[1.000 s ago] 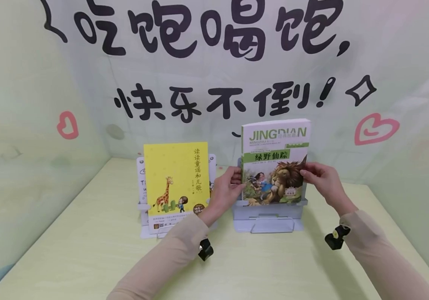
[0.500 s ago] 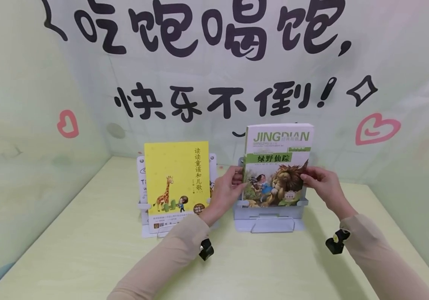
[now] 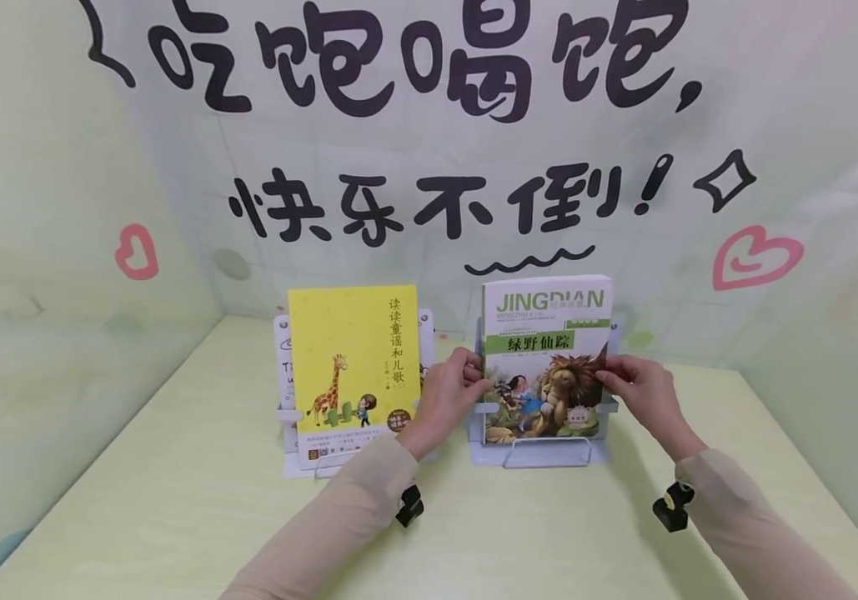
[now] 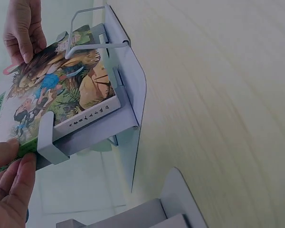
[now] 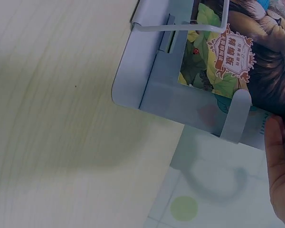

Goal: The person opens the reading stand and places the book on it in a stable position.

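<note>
A thick white-and-green book (image 3: 544, 358) with a lion and a child on its cover leans in a grey metal book stand (image 3: 487, 454). My left hand (image 3: 445, 400) pinches its left, spine edge, thumb (image 4: 8, 149) in front and fingers curled beside it. My right hand (image 3: 644, 392) holds the opposite edge, thumb on the cover. In the left wrist view, the book's lower edge sits low in the stand, behind the wire loop (image 4: 97, 46), and a side clip (image 4: 46, 133) overlaps its spine. The right wrist view shows another clip (image 5: 237, 114) beside the cover's edge.
To the left, a yellow book (image 3: 353, 358) with a giraffe stands in a second stand (image 3: 286, 412), close behind my left forearm. Pale wood table surface (image 3: 519, 542) lies in front. A printed wall hanging (image 3: 436, 275) rises behind, and side panels flank the table.
The lion book first shifts slightly right, then drops lower and back left into its stand, baring a wavy line on the wall. Both hands go down with it, still gripping its edges.
</note>
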{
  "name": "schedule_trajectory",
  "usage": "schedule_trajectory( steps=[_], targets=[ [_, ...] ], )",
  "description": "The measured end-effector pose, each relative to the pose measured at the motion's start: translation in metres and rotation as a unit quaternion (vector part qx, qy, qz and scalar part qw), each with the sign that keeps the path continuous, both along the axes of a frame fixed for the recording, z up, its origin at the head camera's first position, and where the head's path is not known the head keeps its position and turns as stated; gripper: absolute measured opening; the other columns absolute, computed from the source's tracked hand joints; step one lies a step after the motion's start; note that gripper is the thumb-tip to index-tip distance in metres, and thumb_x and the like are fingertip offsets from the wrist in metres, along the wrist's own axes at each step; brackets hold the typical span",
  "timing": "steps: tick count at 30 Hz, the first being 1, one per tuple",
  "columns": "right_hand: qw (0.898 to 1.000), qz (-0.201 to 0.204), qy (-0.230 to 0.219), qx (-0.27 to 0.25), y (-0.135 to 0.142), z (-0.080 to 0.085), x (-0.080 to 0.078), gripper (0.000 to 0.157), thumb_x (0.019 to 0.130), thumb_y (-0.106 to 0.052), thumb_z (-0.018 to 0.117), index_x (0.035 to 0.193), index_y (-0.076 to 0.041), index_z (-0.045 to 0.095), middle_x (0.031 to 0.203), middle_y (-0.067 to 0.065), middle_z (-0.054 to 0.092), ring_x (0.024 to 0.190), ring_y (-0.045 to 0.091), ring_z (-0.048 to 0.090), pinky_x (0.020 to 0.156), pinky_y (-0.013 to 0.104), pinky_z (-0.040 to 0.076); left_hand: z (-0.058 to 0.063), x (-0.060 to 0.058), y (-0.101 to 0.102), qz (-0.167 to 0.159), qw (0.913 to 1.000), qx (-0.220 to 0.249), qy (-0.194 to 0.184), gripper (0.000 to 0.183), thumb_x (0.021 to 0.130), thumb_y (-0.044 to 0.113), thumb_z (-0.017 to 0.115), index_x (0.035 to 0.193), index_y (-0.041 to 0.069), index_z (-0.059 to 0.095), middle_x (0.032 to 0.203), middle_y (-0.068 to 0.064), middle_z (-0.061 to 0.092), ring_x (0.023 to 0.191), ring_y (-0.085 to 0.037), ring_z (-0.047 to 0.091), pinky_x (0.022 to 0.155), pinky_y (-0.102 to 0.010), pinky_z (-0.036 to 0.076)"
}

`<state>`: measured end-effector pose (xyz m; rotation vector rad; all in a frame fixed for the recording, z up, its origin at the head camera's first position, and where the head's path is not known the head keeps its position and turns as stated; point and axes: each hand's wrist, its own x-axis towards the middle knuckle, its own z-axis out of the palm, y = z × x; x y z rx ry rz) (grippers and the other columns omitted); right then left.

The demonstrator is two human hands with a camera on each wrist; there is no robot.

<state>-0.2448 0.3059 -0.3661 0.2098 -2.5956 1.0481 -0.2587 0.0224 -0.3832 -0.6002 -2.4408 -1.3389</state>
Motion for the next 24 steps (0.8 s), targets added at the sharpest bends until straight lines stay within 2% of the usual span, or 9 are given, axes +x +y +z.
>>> schedule_trajectory(
  steps=[4,12,16,20,24],
  targets=[
    [1.000,-0.016,-0.001,-0.004,0.000,-0.001,0.002,0.010,0.086,0.001,0.064,0.093,0.008,0.067,0.086,0.023,0.069,0.063,-0.010,0.056,0.059,0.012,0.051,-0.001,0.001,0.000,0.003,0.9994,-0.033,-0.001,0.021,0.083,0.018,0.072,0.093,0.003,0.061,0.083,-0.008,0.070,0.071,-0.014,0.066,0.060,-0.014,0.050],
    [0.999,-0.035,0.009,-0.003,-0.002,-0.003,0.003,0.009,0.086,0.000,0.064,0.092,0.007,0.067,0.082,0.021,0.069,0.062,-0.007,0.055,0.056,0.011,0.049,0.005,0.000,0.001,0.014,0.9919,-0.122,0.033,0.019,0.084,0.023,0.070,0.087,0.006,0.063,0.080,-0.005,0.070,0.062,-0.008,0.062,0.052,-0.013,0.044],
    [0.999,-0.045,0.015,0.014,-0.003,-0.002,0.001,0.009,0.086,-0.002,0.065,0.090,0.005,0.067,0.078,0.018,0.068,0.060,-0.003,0.054,0.054,0.014,0.048,0.009,0.000,0.002,0.022,0.9884,-0.148,0.025,0.020,0.085,0.025,0.070,0.084,0.006,0.063,0.074,-0.003,0.068,0.055,-0.006,0.056,0.047,-0.013,0.040],
    [0.999,-0.042,0.008,0.018,-0.004,-0.001,-0.002,0.011,0.087,-0.005,0.065,0.092,0.005,0.065,0.081,0.018,0.068,0.061,-0.002,0.055,0.054,0.015,0.048,0.010,-0.002,0.002,0.026,0.9858,-0.164,0.024,0.022,0.086,0.027,0.068,0.078,0.008,0.060,0.066,0.000,0.062,0.049,-0.004,0.047,0.043,-0.015,0.037],
    [0.999,-0.033,-0.008,0.025,-0.004,-0.003,-0.001,0.016,0.087,-0.008,0.066,0.094,0.005,0.064,0.082,0.018,0.068,0.063,0.005,0.057,0.053,0.019,0.047,0.008,-0.002,-0.002,0.020,0.9835,-0.178,0.022,0.021,0.086,0.026,0.069,0.078,0.009,0.060,0.066,0.001,0.062,0.050,-0.004,0.047,0.044,-0.015,0.037]
  ],
)
